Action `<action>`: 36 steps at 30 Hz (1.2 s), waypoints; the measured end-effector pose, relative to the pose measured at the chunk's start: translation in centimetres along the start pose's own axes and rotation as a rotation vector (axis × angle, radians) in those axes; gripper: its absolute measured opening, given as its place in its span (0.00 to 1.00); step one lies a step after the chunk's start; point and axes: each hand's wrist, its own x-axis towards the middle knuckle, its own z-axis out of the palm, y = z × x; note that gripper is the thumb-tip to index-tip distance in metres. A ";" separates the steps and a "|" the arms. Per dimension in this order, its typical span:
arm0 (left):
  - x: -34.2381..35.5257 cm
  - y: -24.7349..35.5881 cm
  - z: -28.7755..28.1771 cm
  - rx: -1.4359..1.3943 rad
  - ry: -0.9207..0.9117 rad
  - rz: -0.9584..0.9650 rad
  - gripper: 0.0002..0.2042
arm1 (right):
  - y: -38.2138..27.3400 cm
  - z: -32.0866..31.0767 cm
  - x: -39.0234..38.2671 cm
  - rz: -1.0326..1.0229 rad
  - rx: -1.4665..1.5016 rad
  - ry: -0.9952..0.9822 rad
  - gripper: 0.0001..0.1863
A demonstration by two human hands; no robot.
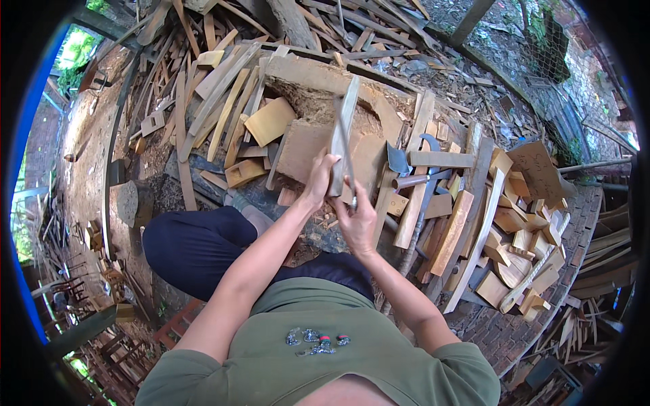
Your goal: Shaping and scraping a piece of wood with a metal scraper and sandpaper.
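My left hand [319, 178] is closed around a long, pale strip of wood [349, 107], which stands tilted away from me over a hollowed wooden block [303, 153]. Beside it, my right hand [357, 218] grips the near end of a long, thin, dark tool [344, 139]. The tool lies along the strip and shows nearly edge-on, so I cannot tell whether it is a file or a blade. My fingers partly hide the near ends of both pieces.
To the right lie a dark axe-like head [398, 160], a wooden tool handle [410, 181] and a pile of cut wood pieces [518, 267]. A cardboard sheet [538, 170] leans behind the pile. Long wood strips [227, 111] and a yellowish block [270, 122] lie left of the hollowed block.
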 end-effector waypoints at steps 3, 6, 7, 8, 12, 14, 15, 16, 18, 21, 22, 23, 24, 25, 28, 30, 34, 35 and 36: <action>0.2 -1.5 -2.3 0.465 0.165 0.323 0.22 | 0.9 1.7 -0.6 0.108 0.103 -0.048 0.30; -2.7 -1.1 -1.4 0.525 0.206 0.270 0.16 | 0.8 3.1 -0.4 0.157 0.166 -0.024 0.31; -3.8 -0.5 -1.1 0.398 0.176 0.204 0.20 | 0.4 3.7 0.3 0.152 0.191 0.028 0.29; -4.5 -0.5 -0.8 0.401 0.175 0.201 0.20 | 0.1 4.1 1.1 0.149 0.213 0.082 0.28; -5.7 -1.8 -0.6 0.759 0.228 0.464 0.29 | 1.2 4.6 4.5 0.162 0.372 0.046 0.21; -5.5 -2.2 -0.2 0.915 0.281 0.484 0.33 | 1.8 3.6 4.7 0.246 0.462 -0.010 0.20; -5.4 -2.1 0.3 0.903 0.266 0.514 0.33 | 2.0 3.1 4.7 0.217 0.413 -0.028 0.20; -5.6 -2.0 0.5 0.898 0.268 0.514 0.33 | 2.2 2.6 4.6 0.187 0.363 -0.046 0.20; -6.0 -2.2 0.3 0.915 0.285 0.405 0.33 | 2.3 1.9 4.5 0.128 0.314 -0.021 0.21; -7.5 -2.3 -0.6 0.965 0.254 0.378 0.34 | 2.7 0.2 3.9 0.299 0.240 -0.109 0.22; -7.3 -2.4 -0.6 0.960 0.270 0.377 0.34 | 3.4 -0.1 3.7 0.294 0.239 -0.124 0.22; -6.7 -2.0 -0.4 0.970 0.234 0.387 0.34 | 4.3 -0.7 3.8 0.303 0.187 -0.106 0.24; -6.2 -1.5 -0.5 0.984 0.200 0.391 0.34 | 4.5 -1.2 3.8 0.317 0.138 -0.092 0.25; -5.4 -0.9 -0.6 1.021 0.207 0.412 0.34 | 4.7 -1.3 4.3 0.280 0.081 -0.070 0.28; -5.4 -0.4 -1.6 0.992 0.173 0.366 0.34 | 3.9 -1.8 6.0 0.140 -0.028 -0.020 0.26; -5.5 -0.3 -1.7 0.947 0.209 0.405 0.34 | 3.5 -1.9 8.0 -0.028 -0.119 -0.002 0.24; -6.5 -0.5 -1.8 0.855 0.331 0.363 0.32 | 1.3 -2.6 11.5 -0.285 -0.526 -0.206 0.24; -6.4 -0.8 -1.5 0.832 0.365 0.416 0.32 | 1.7 -2.3 12.5 -0.335 -0.580 -0.197 0.26; -6.3 -1.1 -1.3 0.827 0.364 0.410 0.32 | 2.1 -2.2 12.6 -0.333 -0.584 -0.202 0.26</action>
